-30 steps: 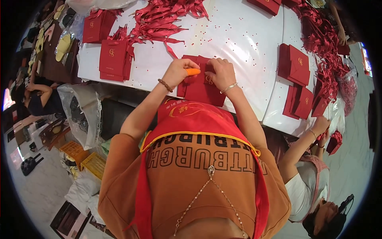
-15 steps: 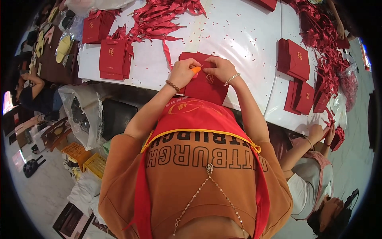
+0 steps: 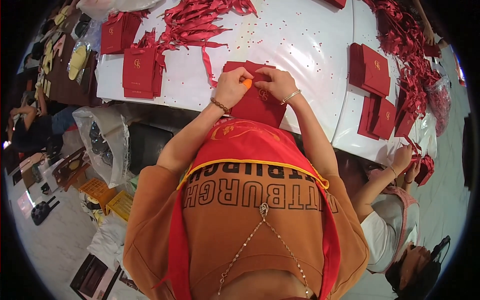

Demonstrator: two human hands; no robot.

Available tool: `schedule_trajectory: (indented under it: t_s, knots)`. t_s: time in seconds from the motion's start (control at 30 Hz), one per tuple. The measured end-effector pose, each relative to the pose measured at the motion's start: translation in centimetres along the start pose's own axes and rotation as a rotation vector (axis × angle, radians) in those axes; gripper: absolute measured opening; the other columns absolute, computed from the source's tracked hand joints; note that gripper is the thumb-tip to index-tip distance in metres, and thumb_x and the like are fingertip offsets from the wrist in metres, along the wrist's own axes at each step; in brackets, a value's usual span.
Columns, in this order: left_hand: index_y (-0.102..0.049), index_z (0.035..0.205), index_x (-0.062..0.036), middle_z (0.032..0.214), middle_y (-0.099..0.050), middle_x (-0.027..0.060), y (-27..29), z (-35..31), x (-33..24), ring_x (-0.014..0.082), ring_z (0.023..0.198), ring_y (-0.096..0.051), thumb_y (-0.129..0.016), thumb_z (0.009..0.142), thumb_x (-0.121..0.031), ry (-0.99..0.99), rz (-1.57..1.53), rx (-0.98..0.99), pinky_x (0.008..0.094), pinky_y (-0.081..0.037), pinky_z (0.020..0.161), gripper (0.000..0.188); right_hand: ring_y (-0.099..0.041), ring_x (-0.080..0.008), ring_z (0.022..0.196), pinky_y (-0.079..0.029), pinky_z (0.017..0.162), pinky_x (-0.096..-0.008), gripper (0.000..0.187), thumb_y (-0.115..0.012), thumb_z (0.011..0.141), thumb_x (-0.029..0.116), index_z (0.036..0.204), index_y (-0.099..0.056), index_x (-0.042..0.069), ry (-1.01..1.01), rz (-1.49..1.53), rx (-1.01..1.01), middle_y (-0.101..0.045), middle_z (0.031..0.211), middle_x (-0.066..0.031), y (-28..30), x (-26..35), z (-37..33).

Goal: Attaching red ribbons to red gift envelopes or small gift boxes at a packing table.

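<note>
Flat red paper gift bags (image 3: 257, 111) with a gold emblem lie stacked at the table edge, right in front of me. My left hand (image 3: 231, 87) is closed round a small tool with an orange handle (image 3: 247, 83); its tip is hidden. Over the upper part of the top bag, my right hand (image 3: 278, 84) has its fingers bent inward in a pinch. Whatever lies between those fingertips is too small to make out. Both hands are close together, with a narrow gap between them.
Red ribbons (image 3: 195, 30) lie heaped beyond my left hand, near stacked bags (image 3: 139, 72). More bags (image 3: 371, 70) and ribbons (image 3: 407, 75) are at the right. Red specks dot the white table (image 3: 295, 45). A co-worker's hands (image 3: 404, 160) handle ribbon and a bag at lower right.
My hands have drawn slightly apart, and the orange handle has tipped more upright. At right, the co-worker's near hand has risen a little. A person at far left has shifted.
</note>
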State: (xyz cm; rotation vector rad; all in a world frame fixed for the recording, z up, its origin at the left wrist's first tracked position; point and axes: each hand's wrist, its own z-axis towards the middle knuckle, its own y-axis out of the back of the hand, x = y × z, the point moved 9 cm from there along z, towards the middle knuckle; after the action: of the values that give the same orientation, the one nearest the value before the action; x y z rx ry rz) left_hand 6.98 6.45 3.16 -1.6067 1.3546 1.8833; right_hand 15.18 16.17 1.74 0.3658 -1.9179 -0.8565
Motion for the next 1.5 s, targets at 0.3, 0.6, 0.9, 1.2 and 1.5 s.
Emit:
schedule_trajectory:
  t_s: [0.3, 0.6, 0.9, 1.2, 1.5]
  knots:
    - [-0.060, 0.080, -0.0025, 0.067, -0.061, 0.0136, 0.0, 0.4, -2.3, 0.0229, 0.057, -0.059, -0.057, 0.071, -0.007, -0.175, 0.221, -0.047, 0.0315, -0.045, 0.052, 0.010, -0.061, -0.0274, 0.078, -0.047, 0.070, -0.0361, 0.031, -0.060, 0.073, 0.026, 0.103, -0.061, 0.016, 0.015, -0.034, -0.079, -0.064, 0.084, -0.0100, 0.3, 1.0, 0.1]
    - [-0.057, 0.078, -0.0034, 0.070, -0.061, 0.0136, -0.3, -0.1, -3.7, 0.0273, 0.063, -0.060, -0.056, 0.071, -0.008, -0.390, 0.425, -0.089, 0.0347, -0.045, 0.055, 0.008, -0.060, -0.0259, 0.082, -0.046, 0.072, -0.0331, 0.031, -0.060, 0.074, 0.019, 0.103, -0.060, 0.012, 0.016, 0.060, -0.050, -0.064, 0.089, -0.0100, -0.1, 2.0, -0.3]
    - [-0.066, 0.081, -0.0199, 0.113, -0.049, 0.0033, 1.1, 2.2, -1.8, 0.0281, 0.114, -0.035, -0.061, 0.073, -0.034, -0.188, 0.543, 0.261, 0.0446, -0.029, 0.082, 0.017, -0.057, -0.0213, 0.066, -0.037, 0.064, -0.0370, 0.022, -0.066, 0.071, 0.025, 0.084, -0.053, 0.014, 0.150, -0.082, -0.221, -0.060, 0.067, -0.0002, 0.2, 2.7, -2.1]
    - [-0.068, 0.084, -0.0110, 0.083, -0.058, 0.0083, -2.2, 4.2, 0.0, 0.0214, 0.077, -0.054, -0.058, 0.069, -0.037, 0.002, 0.421, 0.947, 0.0318, -0.041, 0.067, 0.032, -0.053, -0.0156, 0.069, -0.032, 0.070, -0.0345, 0.015, -0.067, 0.069, 0.024, 0.077, -0.057, 0.015, 0.322, -0.197, -0.441, -0.058, 0.066, 0.0026, 1.3, 6.0, -4.2]
    - [-0.062, 0.071, -0.0020, 0.076, -0.056, 0.0076, -2.8, 3.9, -1.5, 0.0207, 0.069, -0.053, -0.062, 0.061, -0.019, -0.002, 0.521, 0.968, 0.0314, -0.038, 0.060, 0.020, -0.051, -0.0143, 0.070, -0.032, 0.067, -0.0335, 0.014, -0.067, 0.068, 0.019, 0.075, -0.057, 0.014, 0.484, -0.264, -0.531, -0.054, 0.064, 0.0040, 1.3, 7.7, -5.0]
